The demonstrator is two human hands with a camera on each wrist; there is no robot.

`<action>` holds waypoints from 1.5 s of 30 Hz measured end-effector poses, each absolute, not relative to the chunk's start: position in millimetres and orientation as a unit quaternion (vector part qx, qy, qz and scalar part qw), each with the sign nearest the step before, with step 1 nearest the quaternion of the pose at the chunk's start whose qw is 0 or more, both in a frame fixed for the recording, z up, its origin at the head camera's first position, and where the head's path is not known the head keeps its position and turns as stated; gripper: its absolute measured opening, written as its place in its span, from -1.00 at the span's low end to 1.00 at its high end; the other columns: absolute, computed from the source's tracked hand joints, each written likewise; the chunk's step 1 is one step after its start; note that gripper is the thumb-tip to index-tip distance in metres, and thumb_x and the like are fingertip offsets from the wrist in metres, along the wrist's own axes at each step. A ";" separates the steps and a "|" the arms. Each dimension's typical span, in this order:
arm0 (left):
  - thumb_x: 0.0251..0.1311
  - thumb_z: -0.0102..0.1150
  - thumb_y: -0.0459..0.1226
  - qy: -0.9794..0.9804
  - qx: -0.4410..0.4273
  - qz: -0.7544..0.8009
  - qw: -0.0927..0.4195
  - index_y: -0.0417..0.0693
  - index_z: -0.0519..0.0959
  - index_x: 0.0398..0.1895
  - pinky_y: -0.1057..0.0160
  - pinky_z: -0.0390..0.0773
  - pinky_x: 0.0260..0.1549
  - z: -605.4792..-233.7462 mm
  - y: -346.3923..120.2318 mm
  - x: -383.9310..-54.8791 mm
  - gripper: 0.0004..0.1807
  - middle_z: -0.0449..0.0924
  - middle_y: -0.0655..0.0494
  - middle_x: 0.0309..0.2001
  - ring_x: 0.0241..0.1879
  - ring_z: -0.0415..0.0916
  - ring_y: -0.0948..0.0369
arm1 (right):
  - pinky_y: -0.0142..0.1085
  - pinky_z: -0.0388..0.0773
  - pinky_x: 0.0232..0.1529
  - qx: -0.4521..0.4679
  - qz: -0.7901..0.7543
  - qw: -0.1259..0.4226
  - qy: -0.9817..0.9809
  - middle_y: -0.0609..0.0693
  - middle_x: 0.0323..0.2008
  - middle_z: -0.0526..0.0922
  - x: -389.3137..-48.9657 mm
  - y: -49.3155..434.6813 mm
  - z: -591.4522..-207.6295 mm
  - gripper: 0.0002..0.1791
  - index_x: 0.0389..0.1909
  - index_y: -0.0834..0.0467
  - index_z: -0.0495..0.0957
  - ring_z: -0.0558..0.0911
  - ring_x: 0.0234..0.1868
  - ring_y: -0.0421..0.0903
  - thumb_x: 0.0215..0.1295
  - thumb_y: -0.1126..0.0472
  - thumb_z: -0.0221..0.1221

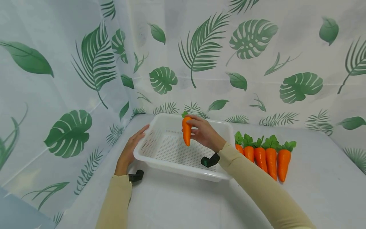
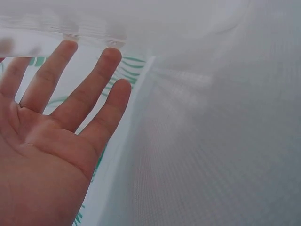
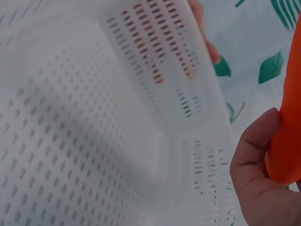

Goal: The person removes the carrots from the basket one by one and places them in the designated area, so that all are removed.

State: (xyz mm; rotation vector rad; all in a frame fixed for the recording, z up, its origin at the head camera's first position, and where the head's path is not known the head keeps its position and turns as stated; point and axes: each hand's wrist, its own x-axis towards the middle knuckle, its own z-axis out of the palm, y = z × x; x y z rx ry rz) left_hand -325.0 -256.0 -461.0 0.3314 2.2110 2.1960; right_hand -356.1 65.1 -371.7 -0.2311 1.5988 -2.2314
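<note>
My right hand (image 1: 204,132) pinches a carrot (image 1: 186,131) near its leafy top and holds it over the white basket (image 1: 183,170), tip pointing down. In the right wrist view the thumb presses along the side of the carrot (image 3: 290,117). At the basket's left end, my left hand (image 1: 132,149) rests against the outer wall with its fingers straight. The left wrist view shows that palm and the spread fingers of the left hand (image 2: 61,122), fingertips at the basket's underside rim. Inside, the perforated floor of the basket (image 3: 70,141) shows bare.
Several carrots (image 1: 284,165) with green leaves lie side by side in a row right of the basket, partly behind the right sleeve. A white cloth covers the table (image 1: 177,203). Leaf-printed curtains (image 1: 206,76) stand close behind and on the left.
</note>
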 end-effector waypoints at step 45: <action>0.75 -0.18 -0.05 0.696 0.103 0.710 0.012 0.18 0.19 0.73 0.39 0.51 0.15 -461.4 -256.8 -325.8 -0.42 0.20 0.13 0.65 0.41 0.33 0.17 | -0.25 0.62 0.10 -0.054 -0.835 0.181 0.517 0.08 0.34 0.34 -339.3 153.7 -352.3 -0.45 0.63 0.08 0.20 0.50 0.16 0.10 0.73 0.15 -0.04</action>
